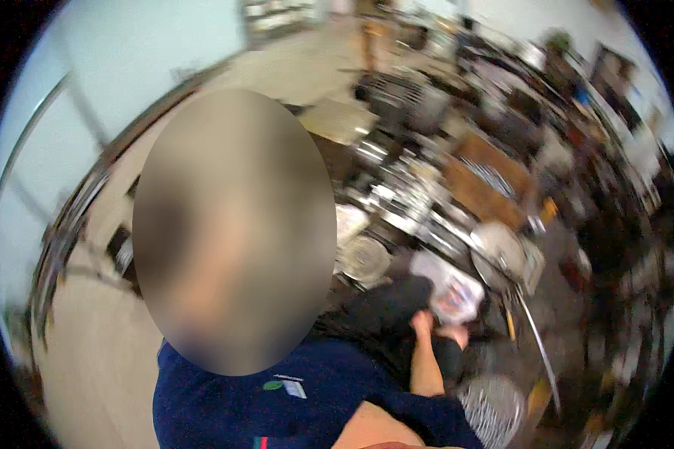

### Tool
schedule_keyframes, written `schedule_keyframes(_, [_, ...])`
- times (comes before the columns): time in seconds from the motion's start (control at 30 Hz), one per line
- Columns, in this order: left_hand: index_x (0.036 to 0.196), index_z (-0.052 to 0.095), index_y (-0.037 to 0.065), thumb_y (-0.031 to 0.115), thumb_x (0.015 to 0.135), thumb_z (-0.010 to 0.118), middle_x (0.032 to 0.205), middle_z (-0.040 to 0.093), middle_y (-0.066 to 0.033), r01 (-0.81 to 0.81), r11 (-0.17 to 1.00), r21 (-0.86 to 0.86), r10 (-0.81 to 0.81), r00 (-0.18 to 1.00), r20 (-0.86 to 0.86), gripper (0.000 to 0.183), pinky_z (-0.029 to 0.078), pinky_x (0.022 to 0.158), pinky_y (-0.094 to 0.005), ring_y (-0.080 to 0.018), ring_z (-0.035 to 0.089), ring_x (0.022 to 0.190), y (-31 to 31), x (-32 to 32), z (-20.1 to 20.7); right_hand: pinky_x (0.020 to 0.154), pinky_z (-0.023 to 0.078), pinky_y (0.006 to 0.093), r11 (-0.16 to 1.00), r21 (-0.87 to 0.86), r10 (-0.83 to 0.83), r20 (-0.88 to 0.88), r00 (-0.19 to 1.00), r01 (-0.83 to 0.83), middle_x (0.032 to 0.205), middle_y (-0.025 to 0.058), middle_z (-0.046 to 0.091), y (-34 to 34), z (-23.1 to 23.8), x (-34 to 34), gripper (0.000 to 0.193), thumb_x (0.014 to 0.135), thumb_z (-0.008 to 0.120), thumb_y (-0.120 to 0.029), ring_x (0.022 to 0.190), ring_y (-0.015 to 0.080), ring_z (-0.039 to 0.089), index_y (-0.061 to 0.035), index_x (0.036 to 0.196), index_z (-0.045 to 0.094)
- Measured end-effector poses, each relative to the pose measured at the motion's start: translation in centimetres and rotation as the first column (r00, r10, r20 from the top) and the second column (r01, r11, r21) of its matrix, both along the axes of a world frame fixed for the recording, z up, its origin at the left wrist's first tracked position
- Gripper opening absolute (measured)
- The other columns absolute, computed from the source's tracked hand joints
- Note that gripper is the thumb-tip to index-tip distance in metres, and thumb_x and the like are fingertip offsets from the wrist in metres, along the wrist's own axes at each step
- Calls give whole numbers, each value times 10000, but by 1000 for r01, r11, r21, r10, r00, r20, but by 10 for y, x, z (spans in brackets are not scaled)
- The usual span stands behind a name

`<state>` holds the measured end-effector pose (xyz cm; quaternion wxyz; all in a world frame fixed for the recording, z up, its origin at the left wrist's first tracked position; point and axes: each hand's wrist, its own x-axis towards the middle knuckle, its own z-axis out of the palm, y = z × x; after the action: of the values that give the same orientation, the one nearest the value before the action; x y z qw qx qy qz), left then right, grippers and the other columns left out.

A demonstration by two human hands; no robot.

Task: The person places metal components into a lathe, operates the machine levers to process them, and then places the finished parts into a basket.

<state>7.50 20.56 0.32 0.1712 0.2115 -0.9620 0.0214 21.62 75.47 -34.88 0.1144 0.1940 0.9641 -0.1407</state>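
Note:
A person in a navy short-sleeved shirt (225, 400) is very close in front of me and fills the lower left. One bare arm (374, 428) of theirs reaches to the lower edge. Past their sleeve, what appears to be my left hand (421, 322) lies over dark trousers, its forearm partly covered. What looks like my right hand (454, 334) is just beside it. Both are by the near edge of a white tray-like thing (427, 265) with reddish and dark contents. Motion smears the fingers, so I cannot see whether they hold anything.
Shiny metal parts (408, 191) crowd the middle, beside a brown box (475, 168) holding metal pieces. A round pale lid-like thing (498, 251) and a thin rod (538, 344) lie right. A container of small metal pieces (493, 410) sits lower right. A pale wall (150, 52) rises left.

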Motion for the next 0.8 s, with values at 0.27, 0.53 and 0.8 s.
schedule_keyframes(0.27, [1141,534,106,441,735,553,987,636,-124,82,996,-25,-83,995,-48,527,484,680,-466,-330,619,842,-75,28,-20,841,456,372,915,-397,-321,-618,718,68,1096,155,589,-44,210,87,353,595,651,-196,1008,316,551,-5,892,653])
schedule_keyframes(0.53, [1009,603,115,360,737,488,908,650,-124,-11,999,-39,14,997,76,384,475,628,-462,-329,623,763,-13,21,16,702,498,380,710,-531,-643,-220,733,463,844,171,638,-15,239,216,353,583,586,-239,770,327,617,-42,865,667])
schedule_keyframes(0.8, [1052,593,110,419,723,525,957,639,-135,-25,999,46,20,994,106,457,473,681,-459,-338,616,829,-18,22,13,754,490,378,729,-56,-642,-401,653,682,932,174,607,64,226,296,384,551,644,-212,854,326,595,-98,917,675])
